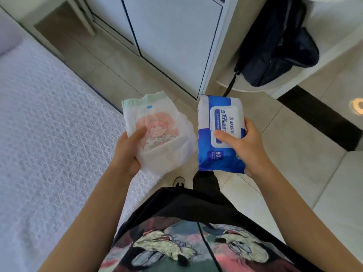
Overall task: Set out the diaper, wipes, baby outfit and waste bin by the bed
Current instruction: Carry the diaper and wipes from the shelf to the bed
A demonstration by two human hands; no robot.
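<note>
My left hand (127, 152) holds a white diaper (157, 130) with a pink cartoon print and a green waistband, thumb on top. My right hand (243, 146) grips a blue pack of wipes (218, 154) with a white flip lid, thumb resting on the lid. Both are held in front of me above the tiled floor, the diaper just past the edge of the bed (49, 134). No baby outfit or waste bin is in view.
The bed with its white textured cover fills the left side. White cabinet doors (172, 36) stand ahead. A dark navy bag (275, 48) hangs or rests on a white surface at the upper right. Beige floor tiles (294, 150) lie to my right.
</note>
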